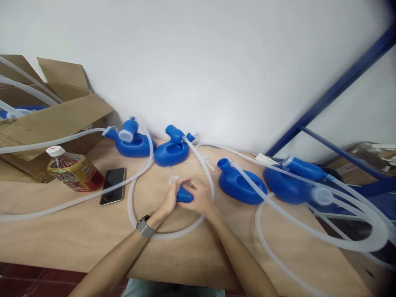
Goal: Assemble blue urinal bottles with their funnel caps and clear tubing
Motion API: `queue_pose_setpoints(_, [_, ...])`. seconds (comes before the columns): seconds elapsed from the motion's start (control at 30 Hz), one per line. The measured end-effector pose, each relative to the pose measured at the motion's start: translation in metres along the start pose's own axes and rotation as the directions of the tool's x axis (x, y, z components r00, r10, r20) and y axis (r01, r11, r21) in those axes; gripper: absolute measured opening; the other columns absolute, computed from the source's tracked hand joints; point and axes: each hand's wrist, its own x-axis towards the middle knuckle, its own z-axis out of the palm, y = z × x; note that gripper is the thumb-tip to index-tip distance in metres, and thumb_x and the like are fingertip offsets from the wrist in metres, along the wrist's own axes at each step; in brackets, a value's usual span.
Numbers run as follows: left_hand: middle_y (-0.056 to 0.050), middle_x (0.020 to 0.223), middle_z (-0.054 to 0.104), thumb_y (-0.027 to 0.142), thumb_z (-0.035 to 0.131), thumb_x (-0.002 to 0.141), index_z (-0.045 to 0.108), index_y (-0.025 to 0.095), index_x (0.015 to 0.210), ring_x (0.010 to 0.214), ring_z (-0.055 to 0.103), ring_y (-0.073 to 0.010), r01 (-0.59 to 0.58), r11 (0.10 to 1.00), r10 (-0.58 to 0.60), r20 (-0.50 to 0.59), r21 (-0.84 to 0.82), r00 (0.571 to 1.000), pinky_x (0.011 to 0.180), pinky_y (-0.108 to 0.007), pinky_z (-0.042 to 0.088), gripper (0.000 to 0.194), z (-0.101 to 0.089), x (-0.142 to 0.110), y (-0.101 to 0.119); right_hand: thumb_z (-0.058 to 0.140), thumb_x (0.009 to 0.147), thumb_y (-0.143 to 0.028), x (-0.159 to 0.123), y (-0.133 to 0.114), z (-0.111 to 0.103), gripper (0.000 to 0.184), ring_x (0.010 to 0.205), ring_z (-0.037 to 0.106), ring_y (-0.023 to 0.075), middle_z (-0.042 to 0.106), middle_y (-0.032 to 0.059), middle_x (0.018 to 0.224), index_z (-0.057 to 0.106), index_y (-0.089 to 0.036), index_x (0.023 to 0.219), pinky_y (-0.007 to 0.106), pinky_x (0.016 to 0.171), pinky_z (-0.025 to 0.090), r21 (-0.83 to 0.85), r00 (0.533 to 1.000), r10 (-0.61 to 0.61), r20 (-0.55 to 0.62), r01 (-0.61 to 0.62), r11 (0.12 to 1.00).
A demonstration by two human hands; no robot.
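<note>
Grip: both hands closed around one small blue plastic piece; left hand on its left flank, right hand on its right. Fingers hide most of it, so exact finger contact can't be told.
Blue piece: between the palms, over the wooden table, in front of the torso. Bare part faces the wearer.
Long axis: seems to slant from far left to near right; partly covered, so a judgement.
Nearer hand: neither, both are on it.
Clear ring: just beyond the left fingers, on the far side of the blue piece. Can't tell if joined to it.
Milky tube: loops around the hands on the table, near side of the curve toward the wearer, right side passing by the right wrist.
Urinal bottles, blue: left rear one and centre rear one beyond the hands, side by side; right front one to the right of the right hand; far right one just beside that.
Left side: phone flat with a tube across it, tea-coloured drink bottle beside it, open carton behind.
Wrist: watch on the left.
Right edge: blue metal frame.
</note>
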Motion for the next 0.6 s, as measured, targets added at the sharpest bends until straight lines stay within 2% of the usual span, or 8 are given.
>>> queue_pose_setpoints(0.13, [-0.011,0.152,0.061,0.079,0.014,0.1,0.068,0.017,0.138,0.149,0.047,-0.0331,-0.023,0.998,0.026,0.05,-0.061,0.998,0.131,-0.049,0.025,0.091,-0.0017,-0.003,0.0053,0.09,0.069,-0.055,-0.003,0.0005,-0.0011,0.066,0.089,0.069,0.0248,0.069,0.0058,0.097,0.077,-0.027,0.127,0.035,0.078,0.056,0.074,0.995,0.075,-0.061,-0.071,0.995])
queue_pose_setpoints(0.27, [-0.011,0.156,0.058,0.082,0.022,0.097,0.068,0.018,0.14,0.152,0.043,-0.0352,0.002,0.994,0.005,0.06,-0.114,0.998,0.133,-0.05,0.019,0.09,-0.0023,-0.004,0.0081,0.09,0.07,-0.055,-0.0023,0.0002,-0.0061,0.065,0.091,0.069,0.0251,0.068,0.0059,0.096,0.077,-0.027,0.127,0.035,0.08,0.056,0.066,0.996,0.073,-0.052,-0.069,0.995])
queue_pose_setpoints(0.43, [-0.015,0.147,0.066,0.082,0.024,0.097,0.068,0.014,0.139,0.149,0.047,-0.0365,0.033,0.987,-0.03,0.024,-0.159,0.999,0.13,-0.052,0.025,0.092,-0.0037,-0.0032,0.0094,0.089,0.073,-0.054,-0.0022,-0.0024,-0.0078,0.06,0.101,0.068,0.0289,0.07,0.0089,0.102,0.078,-0.027,0.125,0.038,0.084,0.056,-0.015,0.999,0.03,-0.025,-0.031,0.999])
queue_pose_setpoints(0.6, [-0.015,0.139,0.07,0.077,0.026,0.1,0.072,0.015,0.135,0.144,0.053,-0.0362,0.066,0.984,-0.068,-0.008,-0.167,0.998,0.126,-0.052,0.033,0.085,-0.004,-0.0009,0.006,0.089,0.073,-0.051,-0.0031,-0.0008,-0.0054,0.061,0.105,0.068,0.028,0.07,0.0079,0.109,0.076,-0.029,0.128,0.038,0.088,0.057,0.023,0.998,0.069,-0.005,-0.069,0.997])
